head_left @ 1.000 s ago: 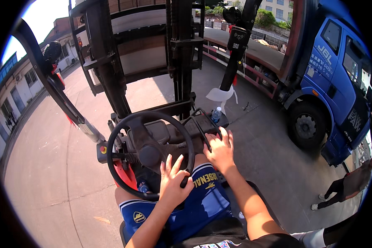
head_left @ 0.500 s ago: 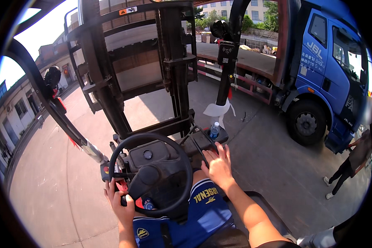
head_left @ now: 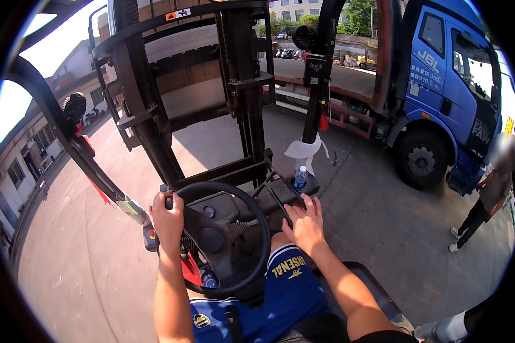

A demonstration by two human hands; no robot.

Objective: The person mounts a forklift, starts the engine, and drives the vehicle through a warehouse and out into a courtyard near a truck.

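I sit at the controls of a forklift, looking down past blue shorts. My left hand (head_left: 167,222) grips the knob on the upper left rim of the black steering wheel (head_left: 252,268). My right hand (head_left: 306,227) rests with fingers spread on the control levers (head_left: 277,200) to the right of the wheel. The black mast (head_left: 246,91) rises straight ahead. A small water bottle (head_left: 300,178) stands on the dashboard just beyond my right hand.
A blue flatbed truck (head_left: 446,86) stands close at the right front, its bed behind the mast. A person (head_left: 486,200) stands on the concrete at the right. Buildings (head_left: 23,160) line the far left of the yard. Overhead-guard pillars (head_left: 68,143) frame the view.
My left hand has travelled from the wheel's lower rim around to the upper left, turning the wheel. The right hand stayed on the levers. The view has swung, bringing the truck nearer.
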